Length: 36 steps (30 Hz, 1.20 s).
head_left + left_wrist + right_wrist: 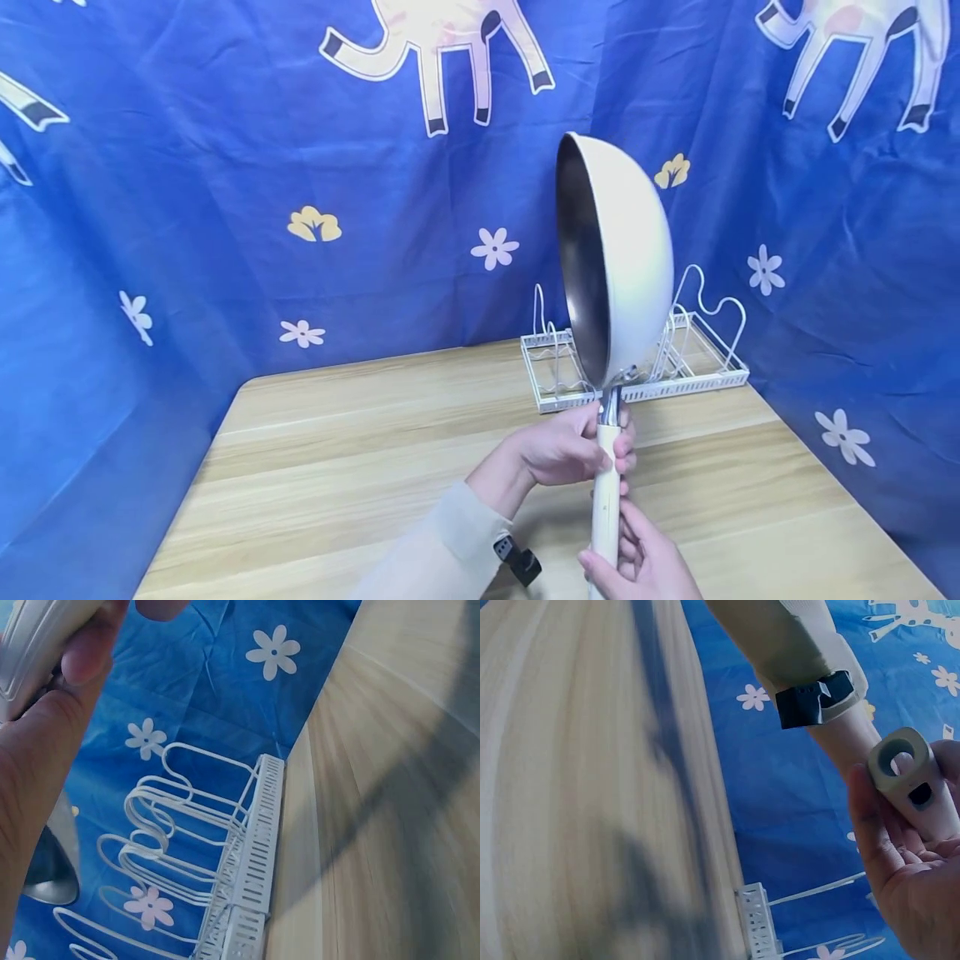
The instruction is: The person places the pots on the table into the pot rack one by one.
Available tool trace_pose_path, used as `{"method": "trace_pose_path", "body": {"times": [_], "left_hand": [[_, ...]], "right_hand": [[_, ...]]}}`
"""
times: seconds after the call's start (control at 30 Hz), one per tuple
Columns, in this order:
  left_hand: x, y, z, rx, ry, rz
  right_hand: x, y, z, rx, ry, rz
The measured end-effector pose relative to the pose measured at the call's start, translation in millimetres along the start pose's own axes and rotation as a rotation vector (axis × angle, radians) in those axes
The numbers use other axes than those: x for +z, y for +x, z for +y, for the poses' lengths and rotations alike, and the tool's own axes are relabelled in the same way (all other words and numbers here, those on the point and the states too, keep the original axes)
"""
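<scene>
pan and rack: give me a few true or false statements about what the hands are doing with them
1. Both hands grip the pan's handle. True: the left hand is above the right hand.
2. The pan lies flat on the table. False: it is held upright, bowl at the top, above the wooden table.
3. The white wire rack stands at the table's far edge, by the blue cloth. True.
4. A pot lid sits in the rack. False: its slots show nothing in them.
5. The pan's outside is black. False: it is cream, with a dark inside.
</scene>
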<state>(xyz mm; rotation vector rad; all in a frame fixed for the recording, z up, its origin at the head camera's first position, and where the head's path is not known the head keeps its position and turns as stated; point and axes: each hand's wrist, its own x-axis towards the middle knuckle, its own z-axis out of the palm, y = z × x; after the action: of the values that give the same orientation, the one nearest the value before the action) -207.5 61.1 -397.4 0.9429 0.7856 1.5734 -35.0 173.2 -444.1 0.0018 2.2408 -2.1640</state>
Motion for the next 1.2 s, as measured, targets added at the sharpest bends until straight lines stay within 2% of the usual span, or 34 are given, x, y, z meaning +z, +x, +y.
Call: {"method": "trace_pose_path", "body": {"times": [0.3, 0.57, 0.93, 1.2], "left_hand": [[-15.5, -5.1, -7.0, -0.01, -0.03, 0.061], [-27.7, -9.0, -16.7, -0.021, -0.028, 0.078], [-44.2, -12.2, -23.7, -0.013, -0.092, 0.106], [-57.1, -16.1, -33.8, 0.003, -0.125, 0.142]], "right_hand": [[4.4, 7.4, 1.8, -0.006, -0.006, -0.028], [7.2, 11.7, 8.2, 0.047, 0.009, -0.035], [6.5, 19.8, 12.8, 0.073, -0.086, -0.019], [6.4, 28.1, 21.6, 0.088, -0.078, -0.057]]}}
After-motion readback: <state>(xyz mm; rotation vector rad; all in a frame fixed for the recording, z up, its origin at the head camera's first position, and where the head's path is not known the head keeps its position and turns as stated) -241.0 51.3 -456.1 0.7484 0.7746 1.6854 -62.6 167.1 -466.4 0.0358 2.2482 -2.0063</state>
